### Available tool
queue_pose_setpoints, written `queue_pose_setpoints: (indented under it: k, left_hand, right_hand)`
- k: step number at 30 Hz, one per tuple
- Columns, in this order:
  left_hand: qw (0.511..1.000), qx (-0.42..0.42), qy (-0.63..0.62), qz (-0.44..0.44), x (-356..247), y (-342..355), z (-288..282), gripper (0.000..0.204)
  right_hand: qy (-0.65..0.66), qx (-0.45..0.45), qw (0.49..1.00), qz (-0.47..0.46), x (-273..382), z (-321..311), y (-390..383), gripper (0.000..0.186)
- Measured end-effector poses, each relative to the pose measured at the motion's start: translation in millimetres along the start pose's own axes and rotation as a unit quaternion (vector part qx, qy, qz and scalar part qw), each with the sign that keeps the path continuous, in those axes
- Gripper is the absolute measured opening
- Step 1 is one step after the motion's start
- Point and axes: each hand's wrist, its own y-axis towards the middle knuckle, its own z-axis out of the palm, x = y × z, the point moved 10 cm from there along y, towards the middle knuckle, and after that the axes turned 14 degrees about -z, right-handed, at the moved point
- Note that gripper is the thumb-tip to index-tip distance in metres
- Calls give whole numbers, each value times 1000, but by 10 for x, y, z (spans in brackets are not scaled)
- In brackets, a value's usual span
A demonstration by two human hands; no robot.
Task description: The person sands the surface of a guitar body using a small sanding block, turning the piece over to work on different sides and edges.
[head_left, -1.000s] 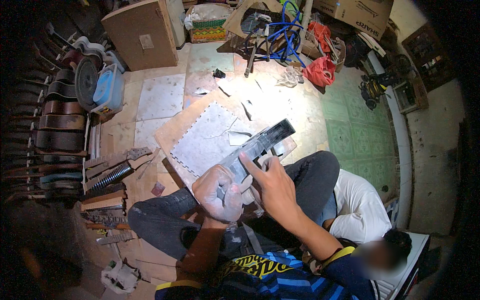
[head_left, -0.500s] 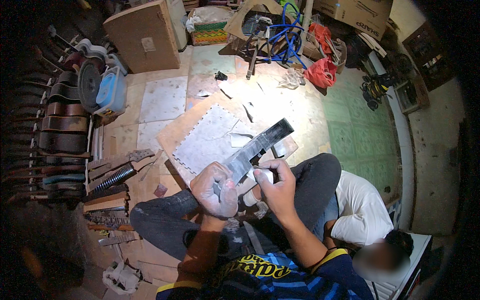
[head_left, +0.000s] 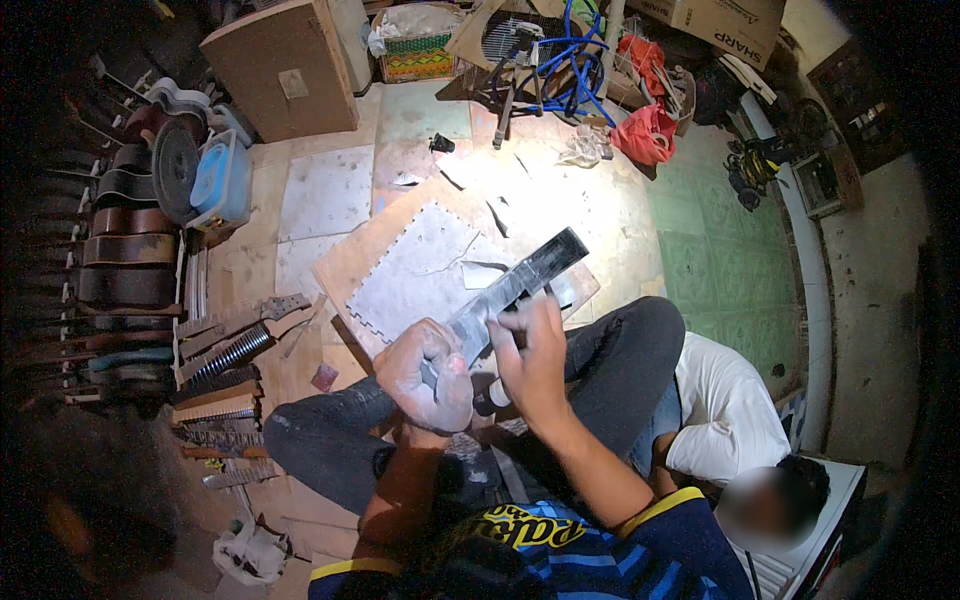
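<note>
A long, flat dark guitar neck (head_left: 545,262), dusted with white powder, slants up and to the right from my lap. My left hand (head_left: 425,378), whitened with dust, is closed around its near end. My right hand (head_left: 532,358) is at the neck's right side with bent fingers and thumb drawn together, partly blurred. Whatever lies between them cannot be made out. Under the far part of the neck lies a board (head_left: 335,268) with a pale, toothed-edge sheet (head_left: 405,265) on it. A scrap of white paper (head_left: 482,275) sits on the sheet beside the neck.
Several guitar bodies (head_left: 125,255) stand in a row at the left, near guitar necks (head_left: 225,350) on the floor. A blue tub (head_left: 222,185) is behind them. Farther off are a blue hose (head_left: 570,75) and red bag (head_left: 643,135). A person in white (head_left: 730,405) sits close at my right.
My right hand has moved slightly left and up against the neck. The white folded piece seen in its fingers before is now hidden. My left hand keeps its grip.
</note>
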Motion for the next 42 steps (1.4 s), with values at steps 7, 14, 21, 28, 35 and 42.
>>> queue_pose_setpoints:
  k: [7,14,21,28,35,42]
  left_hand:
    - [1000,5,-22,10,9,-82,6,48]
    - [1000,6,-17,22,-9,-190,67,46]
    - [998,54,7,28,-116,-188,163,37]
    - [1000,23,10,11,18,-200,96,40]
    - [996,87,8,24,-27,-198,142,38]
    - [992,125,8,15,-8,-185,157,34]
  right_hand:
    - [5,-33,999,-17,51,-34,-67,15]
    - [16,-78,996,35,-20,-103,-200,16]
    - [-42,-54,997,-38,49,-166,-109,17]
    - [-8,-58,998,-5,-16,-123,8,19]
    - [0,-33,999,5,-11,-103,-41,17]
    - [-49,-55,996,-42,62,-124,94,17]
